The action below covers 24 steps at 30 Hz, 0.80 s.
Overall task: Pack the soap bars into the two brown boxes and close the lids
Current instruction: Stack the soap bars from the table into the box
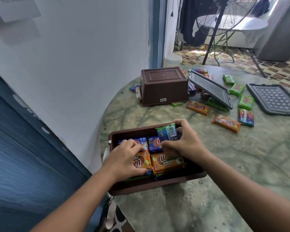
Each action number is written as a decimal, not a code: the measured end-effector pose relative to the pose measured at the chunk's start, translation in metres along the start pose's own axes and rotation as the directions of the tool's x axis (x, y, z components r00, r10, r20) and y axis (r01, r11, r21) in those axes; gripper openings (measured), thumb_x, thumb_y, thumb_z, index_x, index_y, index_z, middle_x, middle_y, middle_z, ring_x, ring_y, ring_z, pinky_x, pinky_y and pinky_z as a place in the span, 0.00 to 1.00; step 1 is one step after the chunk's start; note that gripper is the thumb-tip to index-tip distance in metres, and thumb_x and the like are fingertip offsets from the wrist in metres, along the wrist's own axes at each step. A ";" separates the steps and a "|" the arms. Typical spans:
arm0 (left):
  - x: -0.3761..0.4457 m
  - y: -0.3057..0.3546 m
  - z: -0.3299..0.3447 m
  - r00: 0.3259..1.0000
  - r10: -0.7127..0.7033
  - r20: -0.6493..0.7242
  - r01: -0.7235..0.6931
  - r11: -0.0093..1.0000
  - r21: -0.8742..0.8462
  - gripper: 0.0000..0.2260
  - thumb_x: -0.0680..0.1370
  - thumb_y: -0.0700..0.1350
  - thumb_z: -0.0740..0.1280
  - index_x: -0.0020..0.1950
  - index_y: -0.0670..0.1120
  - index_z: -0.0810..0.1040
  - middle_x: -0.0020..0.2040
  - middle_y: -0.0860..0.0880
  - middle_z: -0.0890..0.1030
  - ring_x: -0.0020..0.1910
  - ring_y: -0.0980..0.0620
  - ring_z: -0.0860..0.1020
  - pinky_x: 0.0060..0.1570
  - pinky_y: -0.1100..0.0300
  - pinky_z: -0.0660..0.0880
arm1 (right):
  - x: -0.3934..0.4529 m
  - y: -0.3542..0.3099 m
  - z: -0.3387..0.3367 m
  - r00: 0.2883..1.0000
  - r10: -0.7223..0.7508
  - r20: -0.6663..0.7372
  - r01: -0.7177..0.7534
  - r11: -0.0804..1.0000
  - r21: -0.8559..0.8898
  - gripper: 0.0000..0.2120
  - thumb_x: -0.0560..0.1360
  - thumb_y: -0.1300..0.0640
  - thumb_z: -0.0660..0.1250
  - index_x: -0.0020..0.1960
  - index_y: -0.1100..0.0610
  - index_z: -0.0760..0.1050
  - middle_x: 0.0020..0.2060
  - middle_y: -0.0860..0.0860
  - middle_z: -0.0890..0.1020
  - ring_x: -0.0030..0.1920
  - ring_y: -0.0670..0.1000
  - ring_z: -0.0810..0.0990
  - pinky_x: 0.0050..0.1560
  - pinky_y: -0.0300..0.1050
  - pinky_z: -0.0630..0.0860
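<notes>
- A person's left hand (127,160) lies flat, fingers spread, pressing an orange soap bar (141,162) inside the open brown box (157,183) at the near edge of a round marbled table (224,164).
- The right hand (182,141) pinches a blue-and-green soap bar (168,133) on edge at the box's far right corner, above blue bars (155,144) already packed.
- A second brown box (163,86) sits upside down farther back.
- One grey lid (211,91) leans tilted on loose bars; another lid (274,99) lies flat at right.
- Green bars (245,102) and orange bars (227,123) are scattered between them.
</notes>
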State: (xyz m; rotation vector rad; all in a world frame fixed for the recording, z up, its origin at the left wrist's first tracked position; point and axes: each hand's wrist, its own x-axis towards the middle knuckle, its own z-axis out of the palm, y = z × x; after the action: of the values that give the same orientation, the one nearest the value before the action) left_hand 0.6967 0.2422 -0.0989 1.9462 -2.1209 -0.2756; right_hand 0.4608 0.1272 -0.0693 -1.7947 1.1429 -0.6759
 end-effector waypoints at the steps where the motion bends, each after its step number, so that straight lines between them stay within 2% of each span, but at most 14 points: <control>1: 0.000 0.000 0.000 1.000 -0.003 0.002 0.003 1.000 -0.002 0.35 0.65 0.72 0.71 0.69 0.60 0.72 0.57 0.61 0.69 0.58 0.58 0.68 0.60 0.57 0.73 | -0.001 0.000 -0.002 0.995 -0.095 -0.015 0.093 0.990 -0.101 0.28 0.67 0.52 0.83 0.60 0.47 0.72 0.49 0.46 0.83 0.46 0.45 0.84 0.45 0.46 0.84; 2: 0.000 0.000 0.000 1.000 -0.005 0.005 0.005 1.000 -0.006 0.36 0.65 0.73 0.71 0.69 0.60 0.72 0.57 0.61 0.69 0.59 0.58 0.68 0.60 0.57 0.72 | -0.002 0.000 -0.003 0.974 -0.225 0.000 0.218 0.945 -0.242 0.22 0.69 0.54 0.81 0.58 0.48 0.74 0.49 0.44 0.82 0.47 0.44 0.82 0.45 0.47 0.83; 4: -0.001 -0.001 0.001 1.000 -0.011 0.009 0.011 1.000 -0.011 0.36 0.65 0.72 0.71 0.69 0.60 0.72 0.58 0.61 0.70 0.59 0.58 0.68 0.59 0.58 0.72 | -0.007 0.003 -0.001 0.889 -0.434 0.145 0.446 0.753 -0.483 0.14 0.71 0.56 0.77 0.53 0.50 0.76 0.49 0.43 0.79 0.48 0.47 0.77 0.44 0.53 0.79; 6: -0.001 0.000 0.001 1.000 -0.014 0.002 0.014 1.000 -0.011 0.35 0.65 0.72 0.71 0.68 0.60 0.73 0.57 0.61 0.70 0.59 0.58 0.68 0.59 0.57 0.73 | -0.010 0.012 0.002 0.838 -0.442 0.320 0.540 0.594 -0.596 0.13 0.71 0.55 0.76 0.52 0.50 0.77 0.50 0.47 0.76 0.49 0.51 0.74 0.44 0.55 0.77; 8: -0.002 0.001 0.001 1.000 -0.017 -0.006 0.017 1.000 -0.011 0.34 0.64 0.71 0.71 0.68 0.60 0.73 0.57 0.60 0.71 0.59 0.57 0.68 0.59 0.57 0.73 | -0.013 0.015 0.003 0.856 -0.310 0.413 0.515 0.581 -0.630 0.18 0.70 0.47 0.76 0.57 0.47 0.77 0.54 0.47 0.75 0.52 0.51 0.73 0.50 0.54 0.77; 10: -0.002 0.001 0.000 1.000 -0.016 -0.005 0.016 1.000 -0.011 0.34 0.65 0.72 0.70 0.67 0.60 0.73 0.58 0.60 0.71 0.59 0.57 0.68 0.59 0.56 0.73 | -0.014 0.015 0.000 0.876 -0.163 0.453 0.456 0.584 -0.671 0.31 0.66 0.34 0.76 0.65 0.42 0.73 0.58 0.44 0.72 0.56 0.49 0.70 0.55 0.50 0.75; 12: -0.003 0.001 0.000 1.000 -0.019 0.001 0.019 1.000 -0.008 0.34 0.65 0.72 0.70 0.68 0.60 0.73 0.58 0.60 0.71 0.59 0.58 0.68 0.60 0.57 0.73 | -0.011 0.013 -0.003 0.875 -0.088 0.476 0.445 0.534 -0.719 0.40 0.61 0.27 0.75 0.69 0.39 0.71 0.60 0.43 0.70 0.58 0.48 0.68 0.57 0.46 0.71; 15: -0.004 0.001 0.000 1.000 -0.021 0.013 0.021 1.000 0.003 0.35 0.66 0.73 0.70 0.69 0.60 0.71 0.59 0.60 0.70 0.59 0.58 0.67 0.59 0.58 0.72 | -0.010 0.011 0.000 0.870 -0.053 0.490 0.452 0.482 -0.751 0.43 0.60 0.27 0.75 0.71 0.39 0.69 0.62 0.44 0.69 0.60 0.49 0.66 0.61 0.46 0.69; 18: -0.004 0.003 -0.001 1.000 -0.021 0.016 0.021 1.000 0.008 0.35 0.66 0.72 0.70 0.70 0.60 0.70 0.60 0.60 0.70 0.60 0.58 0.67 0.59 0.58 0.72 | -0.010 0.015 0.001 0.876 -0.079 0.475 0.452 0.476 -0.754 0.42 0.60 0.27 0.75 0.70 0.38 0.69 0.62 0.43 0.68 0.60 0.49 0.66 0.62 0.46 0.68; 24: -0.005 0.004 -0.003 1.000 -0.022 0.022 0.022 1.000 0.015 0.33 0.67 0.68 0.71 0.69 0.58 0.70 0.60 0.59 0.70 0.60 0.58 0.67 0.60 0.59 0.73 | -0.012 0.017 0.002 0.890 -0.119 0.440 0.436 0.502 -0.747 0.40 0.58 0.27 0.76 0.62 0.42 0.68 0.59 0.44 0.68 0.58 0.48 0.66 0.60 0.45 0.70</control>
State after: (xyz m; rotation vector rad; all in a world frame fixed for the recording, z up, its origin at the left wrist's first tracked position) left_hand 0.6938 0.2478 -0.0953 1.9849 -2.1225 -0.2874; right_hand 0.4499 0.1350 -0.0855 -2.8409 0.9885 0.1069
